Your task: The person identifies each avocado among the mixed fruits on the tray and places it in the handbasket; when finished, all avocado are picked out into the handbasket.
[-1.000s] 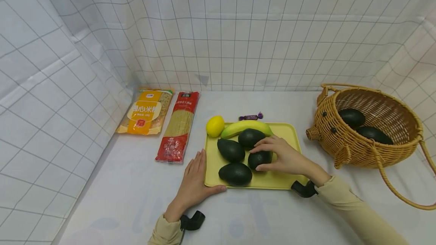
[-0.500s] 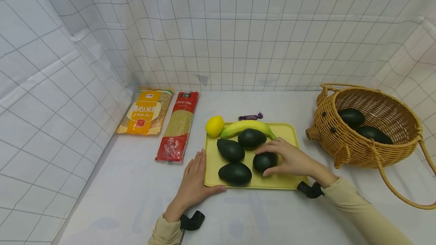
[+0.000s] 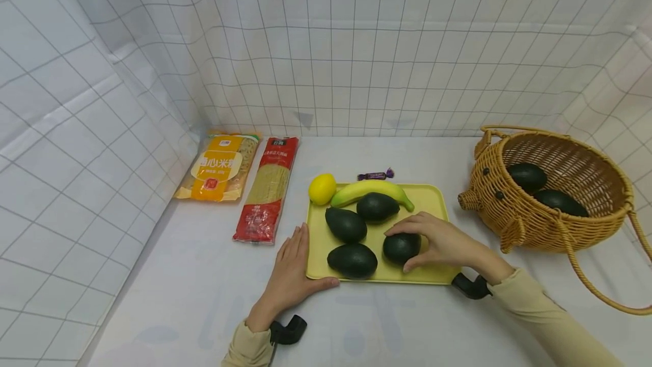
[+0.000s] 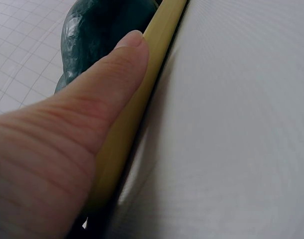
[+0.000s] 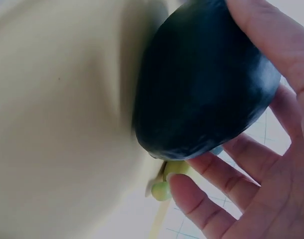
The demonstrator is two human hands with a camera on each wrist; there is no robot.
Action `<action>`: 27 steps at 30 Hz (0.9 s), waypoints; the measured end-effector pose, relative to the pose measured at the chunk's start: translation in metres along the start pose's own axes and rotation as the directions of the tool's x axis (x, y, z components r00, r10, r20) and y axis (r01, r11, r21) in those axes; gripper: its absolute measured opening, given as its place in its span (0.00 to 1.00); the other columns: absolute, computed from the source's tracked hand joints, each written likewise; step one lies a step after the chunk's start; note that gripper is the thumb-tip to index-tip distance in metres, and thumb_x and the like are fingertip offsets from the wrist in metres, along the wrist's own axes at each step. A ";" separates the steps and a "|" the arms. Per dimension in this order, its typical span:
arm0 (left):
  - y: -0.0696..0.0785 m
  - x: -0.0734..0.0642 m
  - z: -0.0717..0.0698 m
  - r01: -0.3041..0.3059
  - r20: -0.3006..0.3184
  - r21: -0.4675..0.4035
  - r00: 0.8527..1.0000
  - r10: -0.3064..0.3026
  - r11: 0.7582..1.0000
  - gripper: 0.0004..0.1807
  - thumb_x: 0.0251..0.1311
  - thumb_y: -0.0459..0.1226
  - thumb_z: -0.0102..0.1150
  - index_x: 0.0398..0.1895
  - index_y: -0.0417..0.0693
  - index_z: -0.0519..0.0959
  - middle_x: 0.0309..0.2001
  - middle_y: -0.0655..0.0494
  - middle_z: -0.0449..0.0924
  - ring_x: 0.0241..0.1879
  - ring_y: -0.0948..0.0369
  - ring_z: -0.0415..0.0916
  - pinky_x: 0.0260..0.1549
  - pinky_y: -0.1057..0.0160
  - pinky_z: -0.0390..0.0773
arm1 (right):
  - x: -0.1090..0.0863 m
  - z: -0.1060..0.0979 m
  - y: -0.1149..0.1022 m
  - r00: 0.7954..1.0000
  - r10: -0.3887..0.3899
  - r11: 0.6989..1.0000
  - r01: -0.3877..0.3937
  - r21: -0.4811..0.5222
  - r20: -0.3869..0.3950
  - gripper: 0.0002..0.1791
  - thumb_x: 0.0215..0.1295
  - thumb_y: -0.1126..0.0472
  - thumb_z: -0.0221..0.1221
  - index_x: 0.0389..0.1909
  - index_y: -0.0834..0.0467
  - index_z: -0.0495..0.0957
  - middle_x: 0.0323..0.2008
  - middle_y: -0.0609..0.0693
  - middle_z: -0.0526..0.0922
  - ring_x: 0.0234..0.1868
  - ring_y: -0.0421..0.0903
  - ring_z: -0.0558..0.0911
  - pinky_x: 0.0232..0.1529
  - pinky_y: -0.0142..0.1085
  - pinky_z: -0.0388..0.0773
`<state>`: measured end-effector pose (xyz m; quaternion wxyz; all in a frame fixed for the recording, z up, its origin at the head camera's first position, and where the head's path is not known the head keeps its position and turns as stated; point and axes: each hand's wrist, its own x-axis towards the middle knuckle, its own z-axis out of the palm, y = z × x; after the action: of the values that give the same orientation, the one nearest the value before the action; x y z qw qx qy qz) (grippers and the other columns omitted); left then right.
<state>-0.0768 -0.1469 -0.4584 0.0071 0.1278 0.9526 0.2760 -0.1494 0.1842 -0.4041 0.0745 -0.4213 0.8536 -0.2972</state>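
On the yellow tray (image 3: 428, 203), my right hand (image 3: 444, 242) grips a dark green avocado (image 3: 401, 249), thumb on the near side and fingers curled over the far side. The right wrist view shows the same avocado (image 5: 202, 84) between thumb and fingers, close to the tray surface. My left hand (image 3: 289, 276) lies flat with straight fingers along the tray's left edge, its thumb (image 4: 112, 64) against the front rim. Beside the held avocado lie an upper avocado (image 3: 377, 207), a left avocado (image 3: 346, 225) and a front avocado (image 3: 352, 260).
A banana (image 3: 369, 187) and a lemon (image 3: 322, 188) lie along the tray's back. Behind it is a purple wrapped candy (image 3: 376, 175). A noodle packet (image 3: 267, 191) and an orange food packet (image 3: 216, 169) lie left. The pig-shaped wicker basket (image 3: 535, 228) at right holds two avocados (image 3: 527, 176).
My right hand has moved a little right and toward me, taking the avocado with it, away from the others. The left hand has stayed in place.
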 end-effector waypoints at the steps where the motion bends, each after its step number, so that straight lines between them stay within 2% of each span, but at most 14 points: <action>1: 0.000 0.000 0.000 0.006 0.008 0.001 1.000 -0.006 1.000 0.71 0.40 0.69 0.63 0.74 0.35 0.38 0.74 0.41 0.41 0.72 0.50 0.37 0.67 0.50 0.39 | -0.001 0.000 0.000 1.000 -0.003 1.000 0.003 -0.001 0.008 0.37 0.42 0.45 0.74 0.58 0.44 0.75 0.54 0.37 0.75 0.55 0.42 0.70 0.56 0.47 0.67; 6: 0.000 0.000 0.000 0.010 0.011 -0.001 1.000 -0.010 1.000 0.71 0.40 0.68 0.64 0.74 0.35 0.37 0.74 0.41 0.41 0.72 0.51 0.37 0.67 0.50 0.38 | -0.002 0.000 0.000 1.000 0.009 1.000 -0.009 -0.003 0.026 0.38 0.44 0.44 0.73 0.60 0.43 0.74 0.55 0.36 0.74 0.56 0.42 0.69 0.55 0.46 0.68; 16: 0.000 0.000 -0.001 0.001 0.001 0.001 1.000 -0.001 1.000 0.71 0.40 0.68 0.64 0.73 0.34 0.38 0.73 0.40 0.43 0.72 0.50 0.38 0.67 0.49 0.39 | -0.005 0.003 -0.001 0.998 0.063 0.997 -0.063 -0.051 -0.001 0.36 0.47 0.36 0.67 0.59 0.43 0.74 0.52 0.34 0.76 0.45 0.38 0.70 0.45 0.40 0.71; 21: 0.000 0.000 0.001 -0.014 -0.013 -0.002 1.000 0.014 1.000 0.70 0.41 0.68 0.63 0.73 0.34 0.39 0.73 0.39 0.44 0.72 0.49 0.39 0.67 0.48 0.40 | -0.006 0.005 -0.001 0.997 0.070 0.995 -0.071 -0.073 -0.014 0.35 0.49 0.34 0.65 0.57 0.43 0.75 0.49 0.34 0.77 0.47 0.38 0.72 0.47 0.42 0.73; 27: -0.002 0.000 0.002 -0.012 -0.010 0.006 1.000 0.012 1.000 0.70 0.41 0.70 0.62 0.73 0.34 0.39 0.73 0.40 0.43 0.72 0.49 0.39 0.67 0.49 0.39 | -0.007 0.006 -0.003 0.992 0.122 0.988 -0.123 -0.090 -0.013 0.34 0.50 0.30 0.61 0.56 0.41 0.74 0.48 0.34 0.76 0.49 0.37 0.74 0.48 0.42 0.74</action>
<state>-0.0772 -0.1471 -0.4608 0.0002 0.1320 0.9527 0.2739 -0.1405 0.1855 -0.4082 0.0702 -0.3697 0.8908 -0.2547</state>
